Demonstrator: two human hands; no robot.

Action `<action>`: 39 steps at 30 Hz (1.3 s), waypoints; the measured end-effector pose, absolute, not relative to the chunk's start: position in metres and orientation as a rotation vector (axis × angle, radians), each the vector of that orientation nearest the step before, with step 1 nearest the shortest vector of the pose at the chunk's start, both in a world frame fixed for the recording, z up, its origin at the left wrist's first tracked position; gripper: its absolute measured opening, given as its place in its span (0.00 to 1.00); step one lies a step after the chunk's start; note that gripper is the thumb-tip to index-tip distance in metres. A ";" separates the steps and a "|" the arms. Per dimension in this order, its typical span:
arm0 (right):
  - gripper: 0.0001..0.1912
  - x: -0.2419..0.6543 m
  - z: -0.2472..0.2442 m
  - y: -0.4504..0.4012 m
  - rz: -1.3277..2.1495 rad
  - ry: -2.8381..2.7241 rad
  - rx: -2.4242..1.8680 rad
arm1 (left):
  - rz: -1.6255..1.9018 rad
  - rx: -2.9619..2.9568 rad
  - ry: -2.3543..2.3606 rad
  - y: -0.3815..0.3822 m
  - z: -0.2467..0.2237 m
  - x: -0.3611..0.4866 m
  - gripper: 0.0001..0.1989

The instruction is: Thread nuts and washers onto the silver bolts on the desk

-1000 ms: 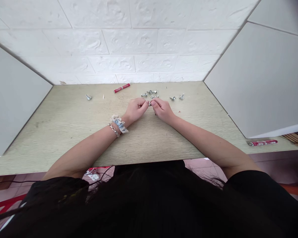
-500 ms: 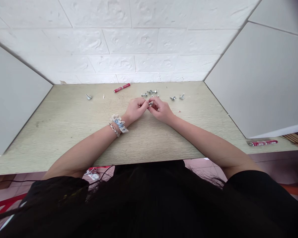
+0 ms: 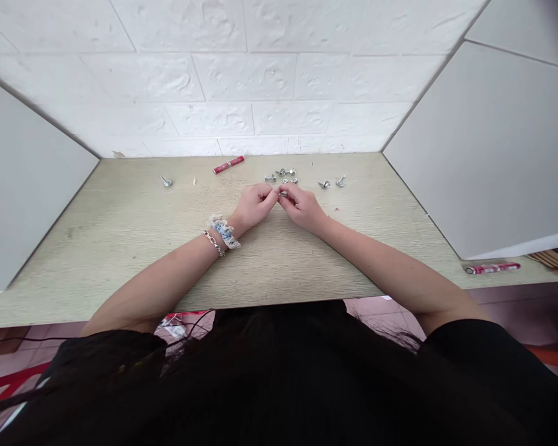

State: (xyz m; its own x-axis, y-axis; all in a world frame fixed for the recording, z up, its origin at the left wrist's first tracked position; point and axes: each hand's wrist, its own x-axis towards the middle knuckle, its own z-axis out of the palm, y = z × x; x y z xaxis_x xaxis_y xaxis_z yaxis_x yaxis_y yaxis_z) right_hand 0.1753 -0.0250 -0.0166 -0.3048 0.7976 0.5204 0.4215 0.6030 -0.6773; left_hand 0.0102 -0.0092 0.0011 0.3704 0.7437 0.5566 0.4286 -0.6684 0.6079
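Observation:
Over the middle of the table, my left hand (image 3: 256, 203) and my right hand (image 3: 303, 205) meet at the fingertips. Between them shows a small silver bolt (image 3: 283, 194), partly covered by the fingers. Both hands are closed on it, the left at one end and the right around the other. Just beyond the fingertips lie a bolt with a nut (image 3: 270, 178), a loose nut (image 3: 285, 181) and several more small metal fasteners (image 3: 291, 171).
Two screws with washers (image 3: 324, 184) (image 3: 341, 181) lie to the right, another screw (image 3: 166, 181) to the left. A red tube (image 3: 229, 164) rests near the white brick wall (image 3: 223, 77). Grey panels (image 3: 497, 148) flank the table, and a second red tube (image 3: 493, 268) lies at right.
The fingers of my right hand have shifted slightly around the bolt, and the fasteners behind them show a little more. Both arms stay nearly in place.

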 end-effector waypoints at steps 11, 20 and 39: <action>0.14 0.176 -0.015 -0.026 0.608 -1.920 -0.983 | 1.184 2.283 1.017 -0.009 0.001 0.010 0.24; 0.11 0.175 -0.015 -0.026 0.573 -1.927 -0.982 | 1.230 2.278 0.995 -0.009 0.001 0.010 0.25; 0.10 0.175 -0.015 -0.027 0.553 -1.932 -0.978 | 1.233 2.283 0.961 -0.010 0.003 0.011 0.25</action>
State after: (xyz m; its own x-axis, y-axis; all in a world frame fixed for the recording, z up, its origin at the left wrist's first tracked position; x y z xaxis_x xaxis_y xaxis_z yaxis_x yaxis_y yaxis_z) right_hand 0.1746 -0.0273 -0.0152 -0.3068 0.8063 0.5058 0.4165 0.5916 -0.6904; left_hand 0.0107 -0.0102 0.0030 0.3835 0.7164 0.5828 0.3903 -0.6977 0.6008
